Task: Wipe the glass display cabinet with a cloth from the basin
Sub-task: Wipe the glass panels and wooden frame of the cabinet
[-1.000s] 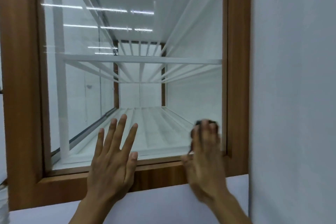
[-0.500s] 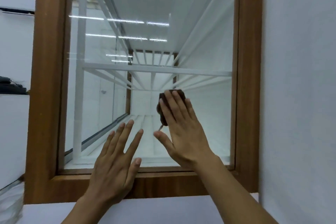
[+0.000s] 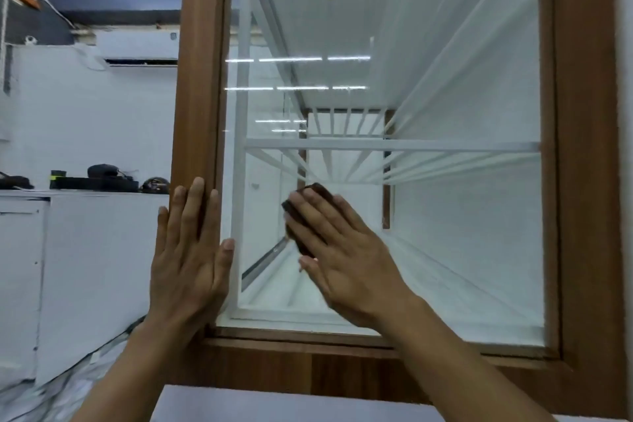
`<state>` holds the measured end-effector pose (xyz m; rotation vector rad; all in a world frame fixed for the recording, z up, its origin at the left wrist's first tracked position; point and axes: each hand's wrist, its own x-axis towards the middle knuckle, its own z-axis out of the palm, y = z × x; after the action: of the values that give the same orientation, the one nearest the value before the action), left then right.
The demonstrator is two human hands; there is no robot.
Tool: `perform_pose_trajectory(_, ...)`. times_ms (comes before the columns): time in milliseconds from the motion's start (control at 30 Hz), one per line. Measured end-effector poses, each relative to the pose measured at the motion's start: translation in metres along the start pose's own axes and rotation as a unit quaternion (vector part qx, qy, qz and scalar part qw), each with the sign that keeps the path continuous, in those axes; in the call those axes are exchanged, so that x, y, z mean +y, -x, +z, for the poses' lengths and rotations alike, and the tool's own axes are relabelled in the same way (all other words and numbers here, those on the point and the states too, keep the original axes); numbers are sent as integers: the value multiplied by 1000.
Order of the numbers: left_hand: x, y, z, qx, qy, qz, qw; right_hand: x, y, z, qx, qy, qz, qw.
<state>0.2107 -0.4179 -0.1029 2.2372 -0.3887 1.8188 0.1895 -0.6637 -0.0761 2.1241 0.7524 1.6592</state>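
Note:
The glass display cabinet's pane (image 3: 445,233) sits in a brown wooden frame (image 3: 197,96), with white shelves and bars behind the glass. My right hand (image 3: 346,257) lies flat with straight fingers on the lower left part of the pane and presses a dark brown cloth (image 3: 317,193) against it. Only the cloth's top and left edge show past the fingers. My left hand (image 3: 190,257) rests open and flat on the frame's left post, its thumb reaching the glass edge. The basin is out of sight.
A white counter (image 3: 85,195) at the left carries several dark objects, with an air conditioner (image 3: 137,50) on the wall above. A white surface (image 3: 274,404) runs below the frame. A white wall (image 3: 625,181) closes the right side.
My right hand slid the cloth from the pane's lower right corner up and across to its left part. My left hand moved from the bottom rail to the left post. The view swung left.

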Motion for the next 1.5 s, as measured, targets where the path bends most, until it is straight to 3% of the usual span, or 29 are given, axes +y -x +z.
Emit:
perform_pose_trajectory(100,-4,2,6,18,15,10,1000,49,30,-12,57,-9,211,976)
perform_pose_trajectory(167,-4,1,7,23,18,11,999,54,-5,-15,96,-16,305,948)
perform_pose_trajectory(233,-6,2,7,23,24,17,999,26,-62,-7,104,-11,274,956)
perform_pose_trajectory(333,-10,4,7,29,35,19,999,-43,-108,12,48,14,73,996)
perform_pose_trajectory(400,-9,4,7,33,34,16,999,-63,-93,19,8,16,-4,1000)
perform_pose_trajectory(467,-9,5,6,35,35,14,999,-44,-70,18,37,1,9,999)
perform_pose_trajectory(567,-10,8,8,33,45,16,998,14,-74,5,120,3,191,974)
perform_pose_trajectory(633,-11,8,9,36,52,20,998,27,-115,-7,122,-10,272,954)
perform_pose_trajectory(667,-12,8,8,37,58,20,997,14,-136,-6,112,-18,263,958)
perform_pose_trajectory(733,-12,6,6,45,65,16,997,-34,-152,4,90,-23,163,982)
perform_pose_trajectory(800,-12,6,6,51,64,20,996,-75,-120,17,42,-32,84,995)
perform_pose_trajectory(867,-13,8,6,55,69,29,996,-86,-56,21,14,-22,91,995)
perform_pose_trajectory(933,-12,16,8,49,78,39,995,-70,6,21,26,-4,161,987)
perform_pose_trajectory(1033,-3,33,12,56,90,41,993,-53,32,12,57,-31,338,939)
perform_pose_trajectory(1067,-1,39,14,55,92,38,994,-61,24,12,47,-42,336,940)
perform_pose_trajectory(1100,1,44,15,55,95,32,993,-79,15,15,29,-53,274,960)
perform_pose_trajectory(1167,0,50,16,59,105,25,992,-124,12,22,-26,-55,78,995)
perform_pose_trajectory(1200,-1,52,16,59,108,25,992,-139,19,23,-53,-51,23,997)
perform_pose_trajectory(1233,-2,53,15,58,109,27,992,-143,31,22,-74,-44,18,996)
perform_pose_trajectory(1333,-1,55,14,46,116,36,992,-125,70,17,-71,-30,175,982)
perform_pose_trajectory(1400,0,55,14,39,114,37,992,-119,75,11,-73,-29,234,969)
perform_pose_trajectory(1500,-3,56,14,40,117,38,992,-142,38,15,-78,-81,132,985)
